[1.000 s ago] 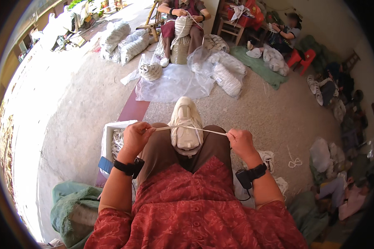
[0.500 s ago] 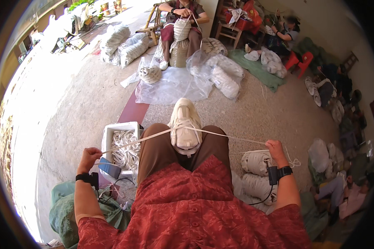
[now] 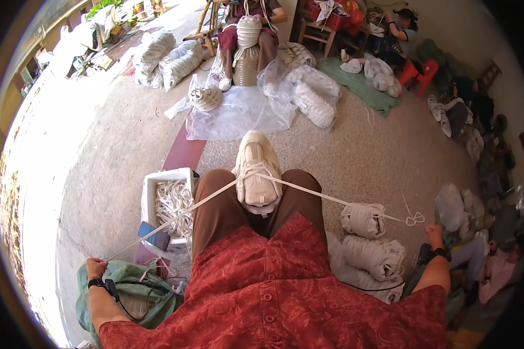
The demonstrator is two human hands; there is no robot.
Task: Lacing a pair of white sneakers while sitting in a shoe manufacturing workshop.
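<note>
A cream-white sneaker (image 3: 258, 174) is held upright between my knees, its laces crossed over the front. From it a long white shoelace (image 3: 180, 217) runs taut down to the left, with my left hand (image 3: 96, 267) closed on it beside the green sack. The other lace half stretches to the right and finishes in a small loose loop (image 3: 415, 219). My right hand (image 3: 434, 237), fingers curled, is out to the right, with a gap between it and that loop. Whether anything is inside those fingers is hidden.
A white box of laces (image 3: 174, 203) with a blue object on its edge stands by my left knee. A green sack (image 3: 135, 285) lies nearer. Wrapped white bundles (image 3: 364, 220) are at my right. Ahead, a person sits behind plastic sheeting (image 3: 244, 119); other people sit along the right.
Both hands have moved outward and down, drawing the lace halves wider apart. The right hand has gone from the lace strand to a spot beyond its looped end. The sneaker stays between my knees.
</note>
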